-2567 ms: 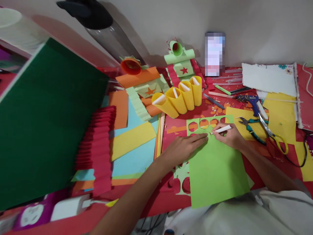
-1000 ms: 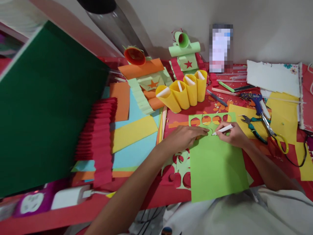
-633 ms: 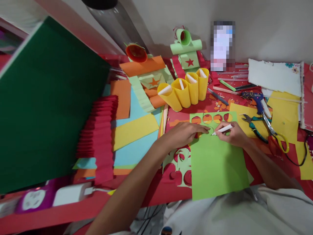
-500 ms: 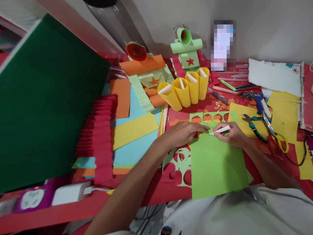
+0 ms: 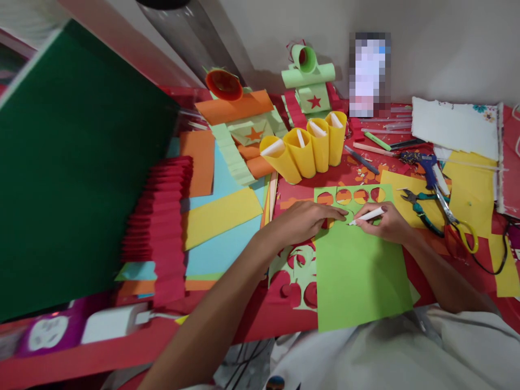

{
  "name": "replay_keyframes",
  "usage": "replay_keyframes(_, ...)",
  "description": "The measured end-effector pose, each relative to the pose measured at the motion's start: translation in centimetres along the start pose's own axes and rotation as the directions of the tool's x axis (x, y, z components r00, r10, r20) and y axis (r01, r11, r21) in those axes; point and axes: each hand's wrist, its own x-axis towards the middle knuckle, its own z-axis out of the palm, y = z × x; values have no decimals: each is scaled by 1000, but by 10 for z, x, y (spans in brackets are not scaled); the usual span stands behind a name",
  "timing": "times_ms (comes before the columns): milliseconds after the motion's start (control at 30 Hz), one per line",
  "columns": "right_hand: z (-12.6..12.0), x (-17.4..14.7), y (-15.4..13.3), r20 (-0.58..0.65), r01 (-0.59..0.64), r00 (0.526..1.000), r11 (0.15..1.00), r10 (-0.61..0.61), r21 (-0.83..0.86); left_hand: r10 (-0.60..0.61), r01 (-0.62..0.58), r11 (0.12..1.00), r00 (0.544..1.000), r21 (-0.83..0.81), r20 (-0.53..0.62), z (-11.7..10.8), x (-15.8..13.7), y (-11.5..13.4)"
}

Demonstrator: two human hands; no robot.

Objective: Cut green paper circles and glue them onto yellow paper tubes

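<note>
My left hand [image 5: 309,216] lies flat on the upper left of a bright green paper sheet [image 5: 361,276], its fingers stretched toward the right. My right hand [image 5: 388,223] pinches a slim white pen-shaped tool [image 5: 371,214]; its tip touches the sheet just beside my left fingertips. A row of several round holes runs along the sheet's top edge, and another opening lies partly under my left hand. A short curved line shows near the tool's tip. Whether the tool is a pen or a paper cutter, I cannot tell.
Yellow paper tubes [image 5: 298,157] stand behind the sheet, near green and orange paper figures [image 5: 311,97]. At right lie pliers [image 5: 424,216], yellow-handled scissors [image 5: 467,238] and a glue gun [image 5: 426,168]. Pleated red paper [image 5: 166,233] and a green board [image 5: 81,162] are at left.
The view has shifted very slightly. Both hands, the white tool and the green sheet keep nearly the same places.
</note>
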Motion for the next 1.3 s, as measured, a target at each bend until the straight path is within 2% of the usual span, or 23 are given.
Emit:
replay_keyframes(233, 0, 0, -3, 21, 13, 1000, 1000, -13, -2, 24, -24, 1000, 1000, -1, -16, 1, 0, -1)
replay_keyframes(367, 0, 1, -3, 38, 89, 995, 996, -88, -13, 29, -29, 999, 999, 14, -20, 0, 0, 0)
replay_keyframes(633, -2, 1, -2, 53, 144, 988, 989, -142, -31, 25, -24, 999, 999, 30, -25, 2, 0, -2)
replay_keyframes(733, -6, -2, 2, -31, 102, 994, 995, -102, 21, 44, -44, 999, 998, 21, -39, 4, -1, -3)
replay_keyframes(800, -9, -3, 4, -124, 131, 984, 991, -129, 13, 61, -59, 997, 997, 39, -47, 6, -2, -2)
replay_keyframes(867, -10, -3, 4, -136, 249, 957, 966, -256, -67, 64, -60, 995, 997, 86, -42, 7, -4, 0)
replay_keyframes(967, -8, -1, 3, -2, 427, 900, 880, -437, -211, 66, -61, 982, 998, 181, -18, 8, -7, 4)
replay_keyframes(1067, -4, 1, 4, 71, 460, 885, 839, -460, -290, 103, -93, 949, 995, 302, -18, 13, -9, 7)
replay_keyframes(1167, -3, 3, 4, 61, 461, 883, 836, -465, -298, 160, -115, 877, 985, 467, -57, 23, -11, 17)
replay_keyframes(1233, -3, 3, 3, 46, 455, 885, 841, -463, -293, 170, -96, 807, 983, 582, -74, 32, -13, 30)
replay_keyframes(1300, -2, 3, 2, 36, 434, 896, 851, -444, -296, 132, -43, 749, 988, 661, -85, 41, -13, 45)
